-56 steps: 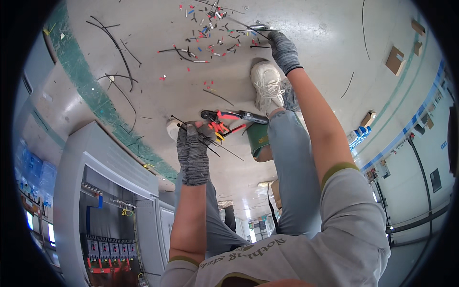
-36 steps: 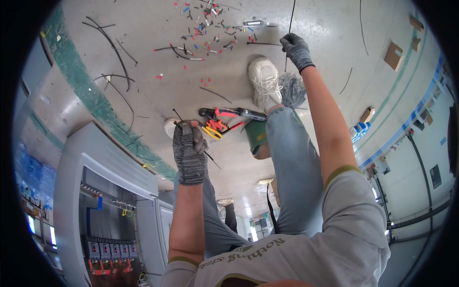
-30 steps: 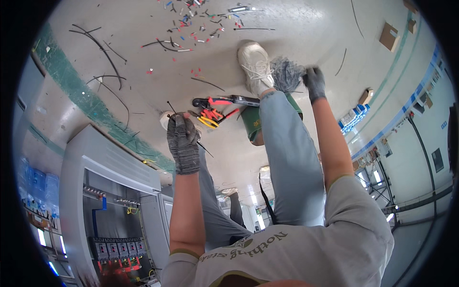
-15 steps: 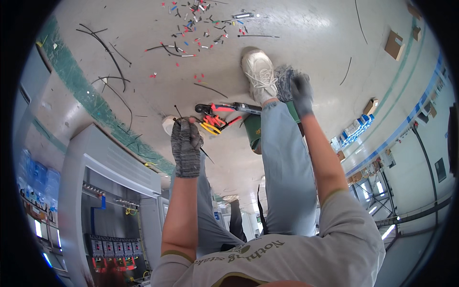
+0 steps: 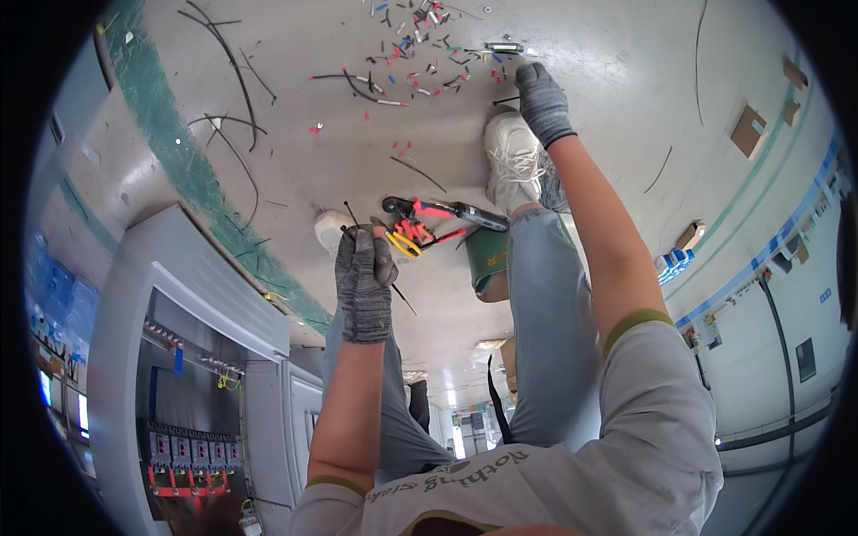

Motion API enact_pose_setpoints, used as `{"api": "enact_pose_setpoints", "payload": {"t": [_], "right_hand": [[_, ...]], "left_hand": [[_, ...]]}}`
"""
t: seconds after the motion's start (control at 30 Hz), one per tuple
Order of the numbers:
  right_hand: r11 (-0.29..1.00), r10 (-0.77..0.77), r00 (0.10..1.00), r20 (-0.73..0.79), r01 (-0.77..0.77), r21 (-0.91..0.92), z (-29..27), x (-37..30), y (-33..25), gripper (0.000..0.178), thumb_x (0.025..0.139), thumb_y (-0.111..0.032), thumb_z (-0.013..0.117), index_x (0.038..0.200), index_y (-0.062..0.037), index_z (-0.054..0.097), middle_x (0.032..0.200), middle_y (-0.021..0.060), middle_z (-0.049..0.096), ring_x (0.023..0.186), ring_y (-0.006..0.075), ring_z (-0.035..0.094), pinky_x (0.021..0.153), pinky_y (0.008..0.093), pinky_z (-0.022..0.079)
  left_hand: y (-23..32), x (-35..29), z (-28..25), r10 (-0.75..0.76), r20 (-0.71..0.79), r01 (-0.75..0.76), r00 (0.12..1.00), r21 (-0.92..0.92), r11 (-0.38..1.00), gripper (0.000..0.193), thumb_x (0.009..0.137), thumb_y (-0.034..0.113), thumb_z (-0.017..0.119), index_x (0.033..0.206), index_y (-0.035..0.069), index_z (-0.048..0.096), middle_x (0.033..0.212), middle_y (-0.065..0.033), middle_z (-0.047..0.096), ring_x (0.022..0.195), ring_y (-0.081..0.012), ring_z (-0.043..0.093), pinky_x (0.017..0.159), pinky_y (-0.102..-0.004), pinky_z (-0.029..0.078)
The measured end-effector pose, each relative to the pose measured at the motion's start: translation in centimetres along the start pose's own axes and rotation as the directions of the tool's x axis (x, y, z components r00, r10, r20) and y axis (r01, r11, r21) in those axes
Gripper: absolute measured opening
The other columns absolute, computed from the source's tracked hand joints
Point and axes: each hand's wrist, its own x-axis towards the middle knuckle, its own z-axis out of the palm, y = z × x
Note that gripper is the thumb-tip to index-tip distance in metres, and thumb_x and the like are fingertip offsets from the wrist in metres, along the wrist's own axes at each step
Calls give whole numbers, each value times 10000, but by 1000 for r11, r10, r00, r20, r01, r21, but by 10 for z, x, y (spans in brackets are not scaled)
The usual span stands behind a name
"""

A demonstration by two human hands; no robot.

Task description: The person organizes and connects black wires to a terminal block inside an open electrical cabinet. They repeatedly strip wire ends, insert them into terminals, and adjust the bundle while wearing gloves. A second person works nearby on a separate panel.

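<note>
My left hand [image 5: 365, 281], in a grey knit glove, is closed around a thin black wire [image 5: 405, 299] whose two ends stick out past the fingers. Beside it on the floor lie yellow-handled pliers [image 5: 404, 244], red-handled tools [image 5: 444, 238] and a red and black crimping tool [image 5: 438, 211]. Out beyond my right shoe [image 5: 511, 156], my gloved right hand [image 5: 543, 105] has its fingers closed at another short black wire [image 5: 506, 101]. One end of that wire shows left of the fingertips; the rest is hidden by the hand.
Small coloured sleeves and wire bits [image 5: 420, 54] are scattered ahead, near a silver tool [image 5: 505, 47]. Longer black wires [image 5: 237, 67] lie at left. A green container [image 5: 490, 263] stands by my right leg. An open grey electrical cabinet [image 5: 192, 259] is at left; cardboard boxes [image 5: 749, 131] are at right.
My right hand has gone from beside my right shoe forward to the black wire on the floor and closed there. My left hand keeps its wire. The view has shifted slightly.
</note>
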Motion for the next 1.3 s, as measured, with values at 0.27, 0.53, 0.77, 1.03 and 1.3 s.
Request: {"api": "enact_pose_setpoints", "payload": {"t": [0.27,0.53,0.77,1.03,1.3], "right_hand": [[934,-297,949,-110,265,-239,-25,69,-71,213,748,-111,628,959,-116,658,1112,107,599,1052,297,573,871,411,478],[984,-155,983,-95,162,71,-30,45,-44,287,842,-105,570,1127,-91,536,1074,173,616,975,350,602,809,434,492],[963,-259,955,145,244,110,20,-20,12,231,852,-67,528,1078,-78,578,1053,180,619,981,361,608,837,428,491],[813,-447,814,370,542,-211,17,5,-27,182,878,-85,452,1016,-111,568,872,108,617,831,296,645,656,409,532],[846,-131,988,86,67,529,28,3,-28,125,900,-68,490,982,-55,584,818,114,635,725,217,601,676,337,484]], "left_hand": [[3,0,-6,-14,7,14,1000,-6,1000,192,983,238,507,977,69,597,665,14,514,437,-41,332,399,-208,252],[8,-3,-6,11,-34,-11,999,-14,1000,175,972,243,530,971,82,597,663,21,533,461,-47,376,419,-216,278],[12,-8,-8,-30,0,30,1000,-43,999,175,976,239,519,993,80,592,670,12,536,461,-49,371,422,-213,278],[17,-19,-14,-32,-40,33,999,28,999,202,1001,235,465,1051,64,559,686,5,494,462,-51,343,429,-212,301],[19,-16,-36,101,-40,-100,994,33,994,175,971,231,533,1028,73,584,691,-3,557,472,-67,413,430,-226,347]]}}
